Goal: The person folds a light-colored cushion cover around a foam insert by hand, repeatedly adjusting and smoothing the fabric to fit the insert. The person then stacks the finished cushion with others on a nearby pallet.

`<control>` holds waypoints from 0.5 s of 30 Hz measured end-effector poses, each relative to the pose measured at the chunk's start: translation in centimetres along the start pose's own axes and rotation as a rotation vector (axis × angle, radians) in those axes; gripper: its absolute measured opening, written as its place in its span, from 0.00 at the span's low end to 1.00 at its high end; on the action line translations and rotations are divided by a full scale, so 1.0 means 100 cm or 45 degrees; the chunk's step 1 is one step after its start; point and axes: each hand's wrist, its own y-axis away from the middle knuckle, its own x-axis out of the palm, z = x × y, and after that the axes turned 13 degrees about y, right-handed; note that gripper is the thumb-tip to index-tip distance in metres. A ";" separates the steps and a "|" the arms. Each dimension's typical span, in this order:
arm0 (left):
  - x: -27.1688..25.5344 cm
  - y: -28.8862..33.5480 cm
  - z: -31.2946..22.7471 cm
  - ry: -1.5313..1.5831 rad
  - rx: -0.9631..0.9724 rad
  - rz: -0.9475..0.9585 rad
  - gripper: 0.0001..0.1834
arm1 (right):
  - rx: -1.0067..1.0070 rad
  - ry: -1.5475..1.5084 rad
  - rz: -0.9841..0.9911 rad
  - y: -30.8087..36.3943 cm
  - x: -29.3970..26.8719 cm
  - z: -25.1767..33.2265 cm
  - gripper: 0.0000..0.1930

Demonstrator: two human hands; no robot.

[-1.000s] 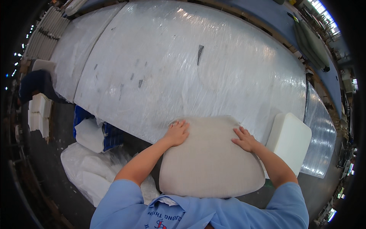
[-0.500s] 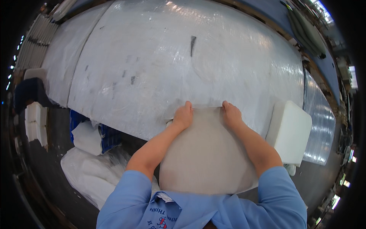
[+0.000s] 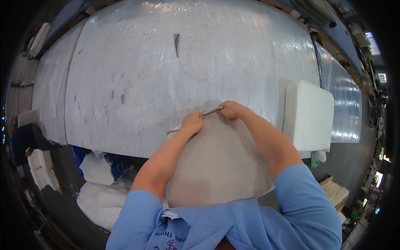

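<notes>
Seen remotely, I pinch the raised fabric edge (image 3: 211, 111) of a rounded, beige cloth-covered cushion (image 3: 221, 166) near six o'clock, left hand (image 3: 193, 123) and right hand (image 3: 233, 111) closed; uneven pulling could skew it.

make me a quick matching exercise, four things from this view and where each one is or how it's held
Things
1. beige fabric
2. white cushion
3. blue crate
4. dark wedge-shaped patch

Places and states
A. on the left, beyond the near edge of the plastic-covered table
B. far edge gripped by the left hand and right hand
C. on the table's surface, farther away than the hands
D. at the table's right-hand part

Pairs: 1-B, 2-D, 3-A, 4-C
</notes>
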 end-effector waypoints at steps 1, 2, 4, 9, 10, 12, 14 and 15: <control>0.009 0.000 -0.003 -0.053 -0.031 -0.057 0.18 | 0.062 -0.098 -0.003 -0.003 0.003 -0.001 0.15; 0.015 -0.001 -0.006 -0.106 -0.064 -0.116 0.18 | 0.121 -0.194 -0.006 -0.005 0.005 -0.001 0.15; 0.021 0.000 -0.013 -0.156 -0.101 -0.142 0.17 | 0.216 -0.332 -0.068 -0.012 0.018 0.000 0.16; 0.022 -0.005 -0.023 -0.231 -0.033 -0.178 0.14 | 0.105 -0.226 -0.719 -0.036 0.054 -0.019 0.18; 0.021 -0.008 -0.021 -0.227 -0.020 -0.187 0.14 | 0.097 -0.149 -0.879 -0.039 0.062 -0.018 0.19; 0.021 -0.014 -0.016 -0.217 0.012 -0.218 0.13 | 0.123 -0.122 -0.980 -0.044 0.065 -0.012 0.19; 0.020 -0.019 -0.006 -0.200 0.029 -0.271 0.13 | 0.182 -0.214 -0.846 -0.041 0.055 0.002 0.18; 0.021 -0.020 -0.004 -0.196 0.041 -0.268 0.13 | 0.206 -0.231 -0.842 -0.042 0.056 0.003 0.18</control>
